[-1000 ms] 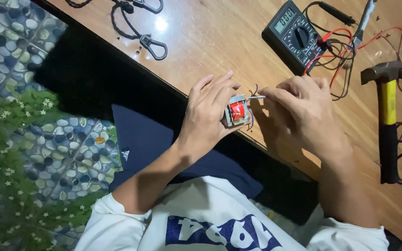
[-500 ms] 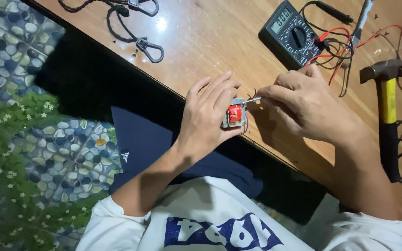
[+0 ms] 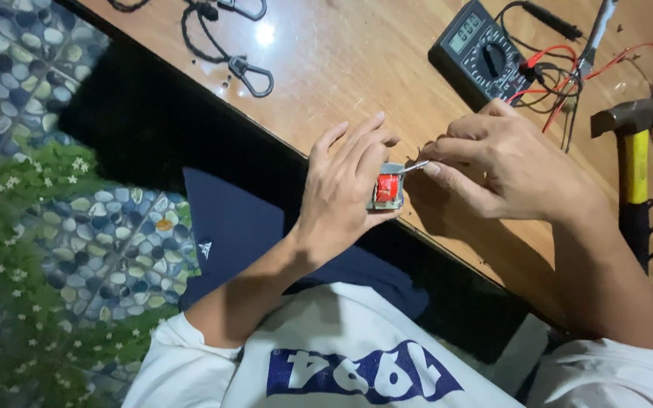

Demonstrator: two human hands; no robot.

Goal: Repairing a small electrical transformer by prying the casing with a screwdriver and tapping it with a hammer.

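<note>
My left hand (image 3: 345,185) grips a small transformer (image 3: 388,188) with a red winding and a grey metal core, held at the wooden table's (image 3: 357,68) near edge. My right hand (image 3: 504,162) pinches a thin metal piece (image 3: 415,165) that sticks out of the transformer's top. The fingertips of both hands almost meet over it. Most of the transformer is hidden by my left fingers.
A black multimeter (image 3: 481,53) with red and black leads (image 3: 553,72) lies beyond my right hand. A hammer (image 3: 632,162) with a yellow and black handle lies at the right. A black cord with metal clips (image 3: 247,72) lies far left. A pebble-patterned floor (image 3: 54,227) is below.
The view has shifted slightly. My right hand has moved a little to the right, drawing the thin metal piece out from the transformer; my left hand keeps its grip.
</note>
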